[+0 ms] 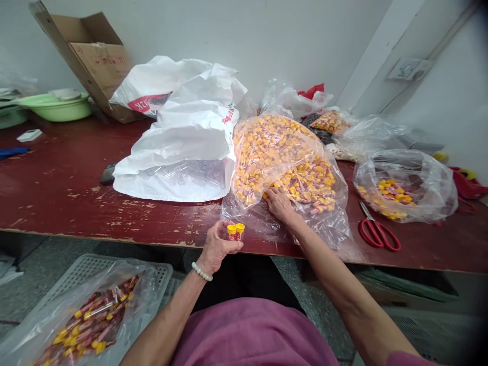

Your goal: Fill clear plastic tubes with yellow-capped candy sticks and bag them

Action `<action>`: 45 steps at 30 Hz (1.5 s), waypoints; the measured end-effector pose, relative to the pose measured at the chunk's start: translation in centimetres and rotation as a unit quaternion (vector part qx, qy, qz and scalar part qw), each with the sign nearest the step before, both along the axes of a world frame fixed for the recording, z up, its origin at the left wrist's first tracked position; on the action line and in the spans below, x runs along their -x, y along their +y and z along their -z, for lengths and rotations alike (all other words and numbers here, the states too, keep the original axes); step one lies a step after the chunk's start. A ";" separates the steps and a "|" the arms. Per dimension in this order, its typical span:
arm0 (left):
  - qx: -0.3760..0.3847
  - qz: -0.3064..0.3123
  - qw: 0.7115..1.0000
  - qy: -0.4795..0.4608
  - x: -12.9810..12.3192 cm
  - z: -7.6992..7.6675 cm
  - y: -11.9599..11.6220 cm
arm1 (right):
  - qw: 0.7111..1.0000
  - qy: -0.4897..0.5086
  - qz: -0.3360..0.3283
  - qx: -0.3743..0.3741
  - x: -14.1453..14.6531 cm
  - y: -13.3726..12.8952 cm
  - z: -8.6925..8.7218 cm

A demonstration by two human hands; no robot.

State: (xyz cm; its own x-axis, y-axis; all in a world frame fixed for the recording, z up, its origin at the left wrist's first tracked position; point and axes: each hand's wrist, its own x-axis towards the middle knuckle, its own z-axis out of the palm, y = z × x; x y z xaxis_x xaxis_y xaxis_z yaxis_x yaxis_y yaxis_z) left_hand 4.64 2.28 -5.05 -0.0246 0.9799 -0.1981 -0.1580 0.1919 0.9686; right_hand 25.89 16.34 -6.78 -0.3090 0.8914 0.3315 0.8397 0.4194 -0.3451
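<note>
Red table [57, 193], yellow-capped tubes [235, 230], unreadable labels [235, 236]

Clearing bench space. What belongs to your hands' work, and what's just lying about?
Part of the work:
the two yellow-capped tubes in the left hand
the clear bag of tubes under the right hand
the bagged tubes in the floor crate

Lying about:
red-handled scissors
green basin
cardboard box

Head-worn view facing forward and down, close above the left hand [218, 247] and right hand [279, 204]
</note>
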 end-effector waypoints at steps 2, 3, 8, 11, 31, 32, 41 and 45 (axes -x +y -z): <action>-0.050 0.008 0.998 0.041 0.0 -0.1 -0.1 | 1.000 0.001 0.002 0.012 -0.1 0.9 0.6; -0.069 0.012 0.996 0.063 0.0 -0.1 -0.1 | 1.000 0.007 0.009 0.015 -0.1 1.0 0.7; -0.106 0.033 0.986 0.124 -0.4 0.3 -0.4 | 0.991 0.123 0.043 0.018 0.7 -3.0 -0.8; -0.112 0.060 0.982 0.137 -0.9 0.4 -0.4 | 0.929 0.347 -0.070 0.109 2.2 -7.8 -2.4; -0.035 0.079 0.995 0.042 -0.3 0.5 0.2 | 0.987 0.121 -0.103 0.029 1.7 -8.6 -1.7; -0.031 0.077 0.996 0.038 0.1 0.5 0.2 | 0.998 0.065 -0.021 0.007 1.0 -7.0 -1.4; -0.066 0.061 0.994 0.065 0.1 0.8 -0.2 | 0.976 -0.120 0.182 -0.002 -4.3 -0.8 0.0; -0.127 0.081 0.979 0.140 -0.5 0.4 0.2 | 0.991 -0.041 0.125 -0.023 -2.9 -4.1 -1.0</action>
